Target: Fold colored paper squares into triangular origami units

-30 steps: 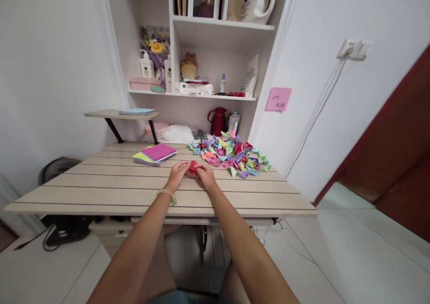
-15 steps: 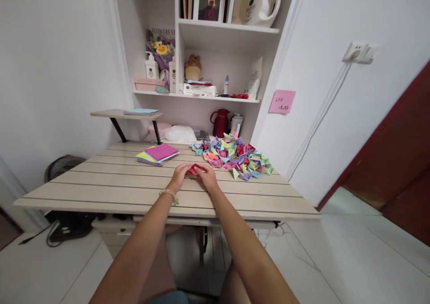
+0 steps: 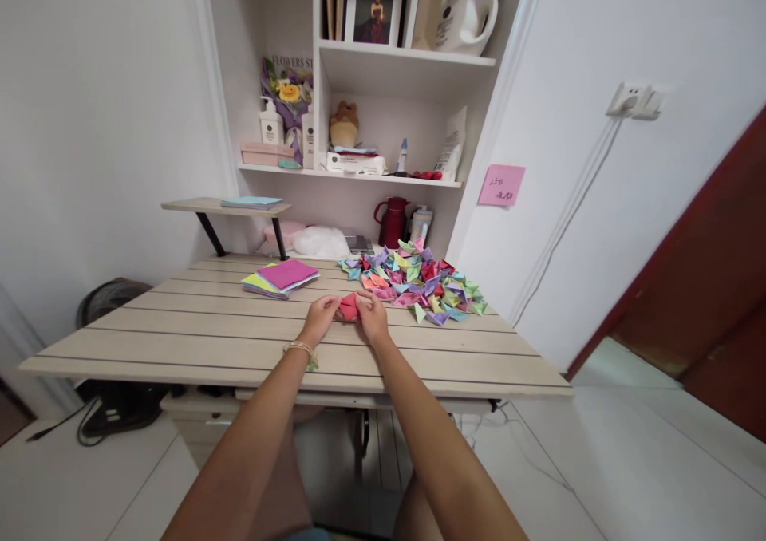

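A red folded paper (image 3: 349, 308) is held between my two hands, just above the tabletop near the middle of the desk. My left hand (image 3: 321, 317) pinches its left side, and my right hand (image 3: 372, 316) grips the right side with thumb and fingers. The paper shows crease lines and spreads fairly flat. Behind and to the right lies a heap of folded paper boats (image 3: 419, 278) in many colours. To the left rests a stack of coloured paper (image 3: 288, 274), magenta on top with yellow beneath.
The striped wooden desk (image 3: 197, 325) carries a small raised shelf (image 3: 209, 206) with light blue paper on it. At the back stand a dark red jug (image 3: 392, 220) and a white flask (image 3: 421, 223), beside a white plastic bag (image 3: 321, 242). A pink note (image 3: 501, 185) sticks to the right wall.
The red paper has gone from a small, narrow folded piece to a wider, flatter shape. My hands have moved slightly apart around it.
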### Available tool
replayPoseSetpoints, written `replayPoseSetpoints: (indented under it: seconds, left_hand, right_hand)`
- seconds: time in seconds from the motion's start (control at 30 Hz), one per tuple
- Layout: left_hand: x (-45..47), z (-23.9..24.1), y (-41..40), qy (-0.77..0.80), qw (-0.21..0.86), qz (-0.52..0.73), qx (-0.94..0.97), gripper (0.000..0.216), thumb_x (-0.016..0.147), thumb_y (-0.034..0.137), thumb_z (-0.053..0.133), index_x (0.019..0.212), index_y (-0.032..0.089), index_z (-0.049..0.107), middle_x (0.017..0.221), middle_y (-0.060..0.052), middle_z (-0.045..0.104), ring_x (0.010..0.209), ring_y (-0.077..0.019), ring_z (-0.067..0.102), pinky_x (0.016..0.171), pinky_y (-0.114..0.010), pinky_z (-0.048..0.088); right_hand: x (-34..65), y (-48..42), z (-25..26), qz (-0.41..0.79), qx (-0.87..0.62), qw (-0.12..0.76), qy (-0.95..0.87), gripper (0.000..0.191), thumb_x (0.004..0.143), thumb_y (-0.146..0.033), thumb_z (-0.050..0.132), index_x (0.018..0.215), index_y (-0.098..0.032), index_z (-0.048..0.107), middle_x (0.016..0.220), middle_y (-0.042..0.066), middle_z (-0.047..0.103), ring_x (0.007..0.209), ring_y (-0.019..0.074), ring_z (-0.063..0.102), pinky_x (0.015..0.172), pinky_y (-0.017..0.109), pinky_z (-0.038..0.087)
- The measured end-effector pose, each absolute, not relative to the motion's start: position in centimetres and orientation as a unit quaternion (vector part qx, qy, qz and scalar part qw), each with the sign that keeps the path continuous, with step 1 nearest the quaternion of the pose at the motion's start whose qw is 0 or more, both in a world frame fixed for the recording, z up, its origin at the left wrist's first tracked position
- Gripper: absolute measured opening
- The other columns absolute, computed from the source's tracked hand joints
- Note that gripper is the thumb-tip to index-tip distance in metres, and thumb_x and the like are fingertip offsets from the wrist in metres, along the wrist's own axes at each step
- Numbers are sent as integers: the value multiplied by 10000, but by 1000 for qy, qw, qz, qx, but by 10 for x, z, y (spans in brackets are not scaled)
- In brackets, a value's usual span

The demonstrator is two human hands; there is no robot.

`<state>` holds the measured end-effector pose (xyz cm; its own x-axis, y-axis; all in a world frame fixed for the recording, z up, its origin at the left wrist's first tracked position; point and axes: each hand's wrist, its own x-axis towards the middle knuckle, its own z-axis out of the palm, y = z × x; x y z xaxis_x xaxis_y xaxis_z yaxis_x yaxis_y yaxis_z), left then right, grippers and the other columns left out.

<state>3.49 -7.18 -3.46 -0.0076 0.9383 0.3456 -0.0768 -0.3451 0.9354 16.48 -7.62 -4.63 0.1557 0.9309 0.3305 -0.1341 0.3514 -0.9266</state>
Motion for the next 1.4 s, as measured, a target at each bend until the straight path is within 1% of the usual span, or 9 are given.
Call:
replayPoseSetpoints:
  seconds: [0.33,0.57,0.77,0.9,1.03,1.1,1.17,1.3,1.4]
  left_hand:
    - [35,-34,-71,384,422,614,545,266,596,355,713,714,142,606,667,-30,654,618,-137,596,626,-249,461]
    - [34,-34,-74,379,431,625,529,348,608,383,705,807,173,512,579,32,588,492,-112,566,516,-227,439]
    - [37,-31,-75,370,447,599,552,349,595,395,714,806,142,599,683,-28,661,581,-129,594,587,-249,459]
    - [35,-32,-73,380,427,600,560,261,614,391,695,663,144,627,613,-11,640,586,-132,571,593,-241,437]
    - [33,-35,-71,390,411,607,558,244,606,372,703,605,146,613,561,1,609,561,-126,550,577,-236,428]
    - [33,-36,-70,391,410,612,552,254,601,367,710,684,146,614,566,8,606,548,-123,554,561,-235,433]
    - [34,-38,-69,390,411,619,544,301,598,361,715,784,153,601,553,26,591,526,-121,555,536,-231,431]
    - [33,-37,-68,388,412,624,539,275,596,326,714,774,150,601,549,20,594,511,-120,553,516,-225,419]
    - [32,-35,-68,384,416,626,536,228,615,317,690,749,142,633,658,-19,652,611,-139,593,594,-241,450]
  right_hand:
    - [164,-80,-44,416,-377,654,-507,388,667,-404,635,966,-195,504,536,-50,592,449,125,556,443,219,439]
    - [164,-78,-45,413,-367,655,-515,354,634,-358,658,919,-174,556,737,28,668,617,150,617,535,239,483]
    - [165,-74,-47,393,-393,636,-535,291,668,-389,613,855,-166,621,707,19,654,590,141,596,546,247,482]
    - [165,-75,-48,393,-399,624,-546,241,676,-399,601,742,-169,639,688,18,650,584,143,587,542,245,477]
    - [164,-77,-47,398,-400,623,-542,307,701,-377,578,936,-179,595,606,-18,622,537,143,590,525,242,474]
    - [164,-78,-47,395,-403,617,-548,351,717,-353,551,1026,-185,551,577,-37,605,503,139,584,508,239,468]
    - [164,-77,-46,386,-405,605,-566,295,724,-329,522,977,-185,574,610,-27,618,505,131,579,517,240,471]
    - [164,-77,-46,373,-409,580,-598,184,647,-277,595,788,-174,654,665,-9,644,523,112,540,565,245,472]
    - [164,-78,-48,364,-411,571,-610,288,574,-236,668,854,-167,675,629,-19,633,510,104,504,569,246,463]
